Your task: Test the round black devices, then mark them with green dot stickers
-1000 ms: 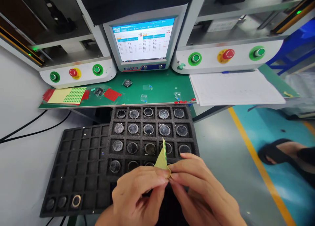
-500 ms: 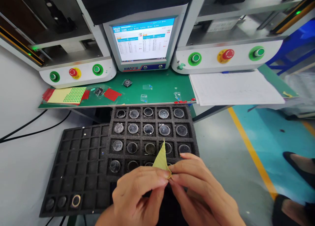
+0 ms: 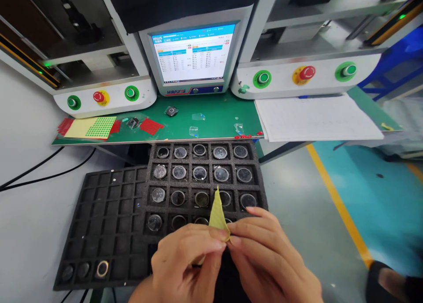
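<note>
The left hand and the right hand are together pinching the lower end of a thin, pale yellow, pointed paper sheet, which is standing above a black foam tray with square compartments. Nothing is visibly coming away from the sheet yet, though the hands are hiding its lower edge. Round, dark, glass-faced discs are already filling the tray's visible compartments, apparently untouched by either hand.

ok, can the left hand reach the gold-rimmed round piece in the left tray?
Probably yes: the gold-rimmed round piece looks uncovered. But the left hand pinches the yellow sheet, so it would likely need freeing first.
</note>
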The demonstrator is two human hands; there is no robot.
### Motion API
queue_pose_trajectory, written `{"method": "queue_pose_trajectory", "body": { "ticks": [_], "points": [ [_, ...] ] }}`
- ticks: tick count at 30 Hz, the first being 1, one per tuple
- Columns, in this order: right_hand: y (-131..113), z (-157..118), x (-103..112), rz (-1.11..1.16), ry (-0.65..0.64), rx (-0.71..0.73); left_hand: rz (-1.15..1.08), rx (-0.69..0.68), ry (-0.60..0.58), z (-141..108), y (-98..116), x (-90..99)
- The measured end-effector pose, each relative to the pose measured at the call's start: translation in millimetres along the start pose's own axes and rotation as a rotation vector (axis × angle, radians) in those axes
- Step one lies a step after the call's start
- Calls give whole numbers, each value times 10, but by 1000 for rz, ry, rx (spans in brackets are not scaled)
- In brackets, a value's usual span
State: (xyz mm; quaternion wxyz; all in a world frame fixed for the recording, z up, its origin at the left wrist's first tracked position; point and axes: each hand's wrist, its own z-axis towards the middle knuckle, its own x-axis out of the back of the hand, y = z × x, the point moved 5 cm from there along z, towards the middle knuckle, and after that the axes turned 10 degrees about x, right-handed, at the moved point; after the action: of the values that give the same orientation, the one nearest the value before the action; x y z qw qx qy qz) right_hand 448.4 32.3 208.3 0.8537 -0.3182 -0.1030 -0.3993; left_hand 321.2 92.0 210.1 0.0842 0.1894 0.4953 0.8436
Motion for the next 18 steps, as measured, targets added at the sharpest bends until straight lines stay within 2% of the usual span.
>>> {"method": "queue_pose_trajectory", "body": {
  "ticks": [10,18],
  "points": [
    [-23,-48,-3,-64,7,49,45,31,54,22,39,-2],
    [-15,-50,4,-18,56,44,28,23,11,-28,3,-1]
  ]
}}
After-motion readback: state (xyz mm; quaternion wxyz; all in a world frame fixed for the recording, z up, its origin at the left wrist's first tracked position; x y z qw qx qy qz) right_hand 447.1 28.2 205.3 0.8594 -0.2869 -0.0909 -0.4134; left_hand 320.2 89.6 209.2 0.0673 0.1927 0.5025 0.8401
